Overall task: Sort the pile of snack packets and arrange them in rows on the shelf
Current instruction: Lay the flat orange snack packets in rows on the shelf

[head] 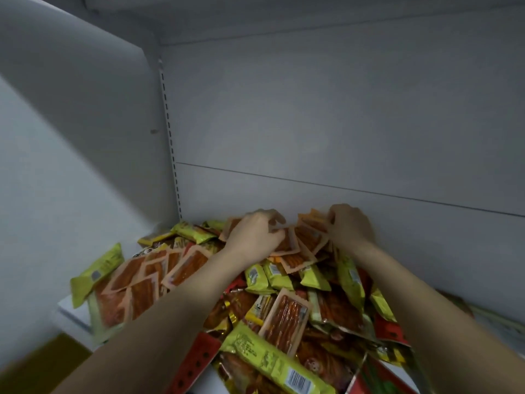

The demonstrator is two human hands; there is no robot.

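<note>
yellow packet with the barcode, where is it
In the head view the yellow packet with the barcode lies at the pile's near edge, bottom centre, between the two forearms.

Above the pile: open air up to the underside of the upper shelf.
Far side: the white back panel closes it off just behind the packets.
Left side: the white side panel walls it in.
Shelf surface: the pile of snack packets covers most of it.
Bare shelf board: shows only at the near left corner.
Slotted upright: stands in the far left corner.
</note>
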